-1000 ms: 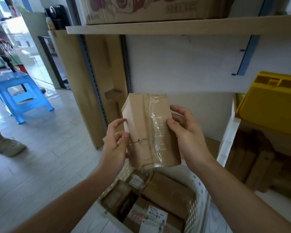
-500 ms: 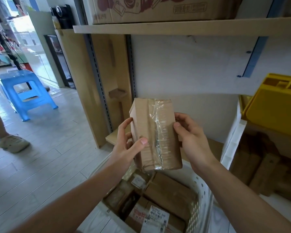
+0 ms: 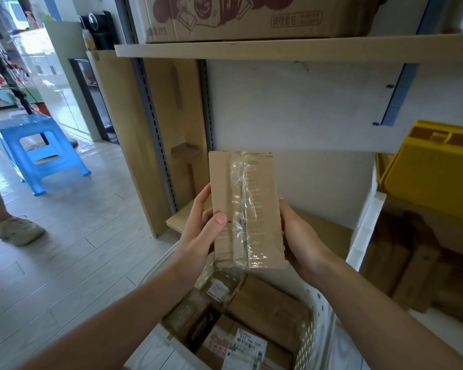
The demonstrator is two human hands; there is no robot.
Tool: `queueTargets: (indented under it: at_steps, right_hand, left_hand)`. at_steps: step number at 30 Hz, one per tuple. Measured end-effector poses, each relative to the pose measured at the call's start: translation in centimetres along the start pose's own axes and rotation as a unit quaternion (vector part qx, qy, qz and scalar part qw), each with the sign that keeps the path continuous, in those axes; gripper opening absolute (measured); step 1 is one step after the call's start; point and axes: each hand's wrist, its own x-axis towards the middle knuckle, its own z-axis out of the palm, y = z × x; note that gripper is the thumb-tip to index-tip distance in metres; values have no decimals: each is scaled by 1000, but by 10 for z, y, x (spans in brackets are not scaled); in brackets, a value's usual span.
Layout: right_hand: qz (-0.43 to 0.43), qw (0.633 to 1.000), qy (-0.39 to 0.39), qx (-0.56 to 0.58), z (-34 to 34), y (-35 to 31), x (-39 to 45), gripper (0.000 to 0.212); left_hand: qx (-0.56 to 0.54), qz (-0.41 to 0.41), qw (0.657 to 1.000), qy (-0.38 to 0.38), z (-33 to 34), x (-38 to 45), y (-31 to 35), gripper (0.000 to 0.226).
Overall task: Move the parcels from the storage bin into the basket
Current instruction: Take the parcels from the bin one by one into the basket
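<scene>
Both your hands hold one brown parcel standing tall in front of you. Your left hand curls round its left edge, with the thumb pressed flat on the front. Your right hand cups the right edge, and its fingers hide behind the box, so you cannot see how they lie.

Shiny clear tape runs down the middle of the parcel. It hangs right above the white basket, which sits at 6 o'clock from the box. More parcels already lie inside the basket, close together. A yellow bin sits at 3 o'clock. A blue stool stands at 10 o'clock, and someone's shoe is at 9 o'clock.

Watch out: the tape looks slippery, so the box could slide out if you loosen your hold too soon. The basket looks pretty full, so the box might land on a corner and tip over the side. Lower it, don't drop it.
</scene>
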Motion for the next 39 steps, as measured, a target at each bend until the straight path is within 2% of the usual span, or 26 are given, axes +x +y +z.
queueTargets:
  at_steps: [3, 9, 13, 16, 20, 21, 29, 35, 39]
  right_hand:
    - [-39, 996, 76, 10, -2, -4, -1, 38]
    - [-125, 984, 128, -23, 0, -3, -3, 14]
    - [-174, 972, 155, -37, 2, -5, -6, 13]
    - [-188, 968, 161, -51, 1, -5, -7, 16]
    - [-179, 971, 147, -64, 2, -3, -6, 17]
    - [-174, 972, 143, -63, 2, -3, -5, 16]
    - [-147, 982, 116, -36, 2, -7, -7, 12]
    - [-106, 993, 45, 25, -2, -12, -7, 55]
    - [-120, 992, 14, 25, -6, -16, -9, 65]
  left_hand:
    - [19, 15, 999, 35, 3, 3, 3, 54]
    - [69, 25, 992, 102, 0, 7, 3, 45]
    - [59, 43, 990, 118, 0, 7, 1, 34]
    - [17, 28, 996, 83, -1, 6, 0, 50]
    - [13, -15, 999, 34, -3, 5, -2, 92]
    - [14, -23, 999, 29, -3, 5, -2, 96]
    - [6, -32, 999, 23, -8, 7, -9, 90]
    - [12, -29, 999, -10, -7, 6, -11, 87]
    - [8, -26, 999, -17, -9, 5, -9, 87]
